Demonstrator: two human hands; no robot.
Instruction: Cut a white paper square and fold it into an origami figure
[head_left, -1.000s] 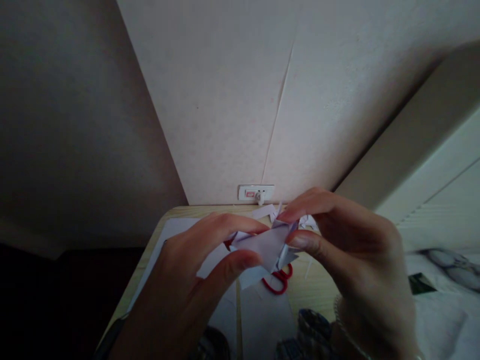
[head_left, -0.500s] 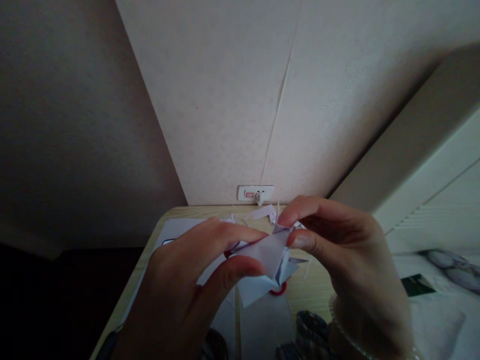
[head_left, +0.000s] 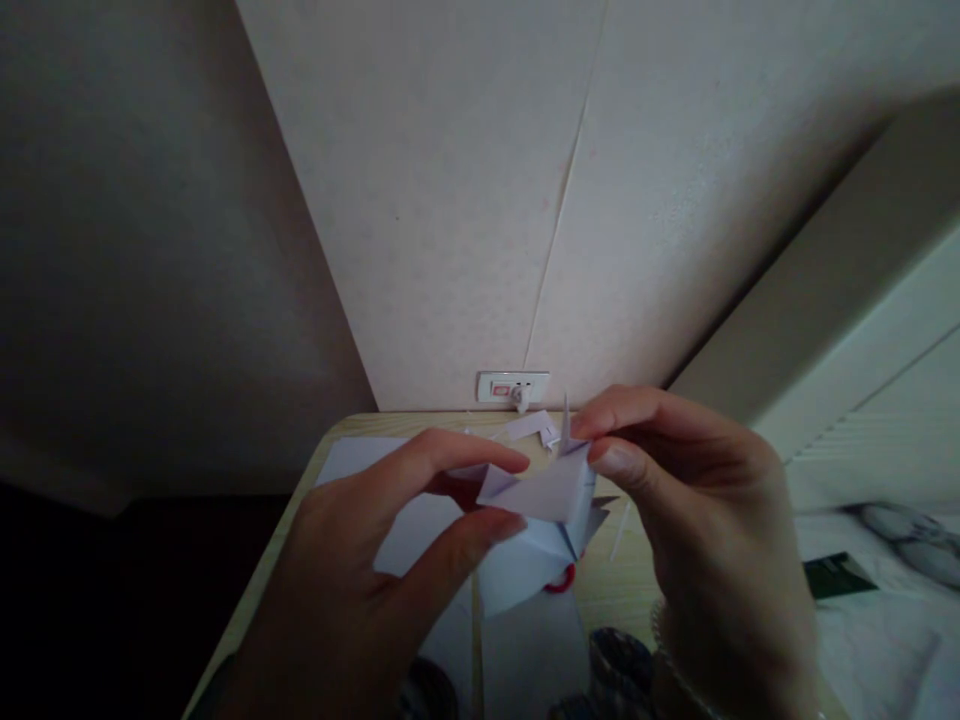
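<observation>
A piece of folded white paper, with several pointed flaps, is held up above the table between both hands. My left hand curls round its left side, thumb on the near face and index finger along the top edge; its other fingers are partly hidden behind the paper. Thumb and index finger of my right hand pinch the upper right corner, next to an upright pointed flap. The paper's far side is hidden.
White sheets lie on the light wooden table, with paper scraps near the back. A red ring shows beneath the folded paper. Behind stands a wall with a socket and plug. White bedding with a green patch lies right.
My left index finger has lifted from the paper's top, so its fold stands more open. My right hand has shifted slightly right, still pinching the corner.
</observation>
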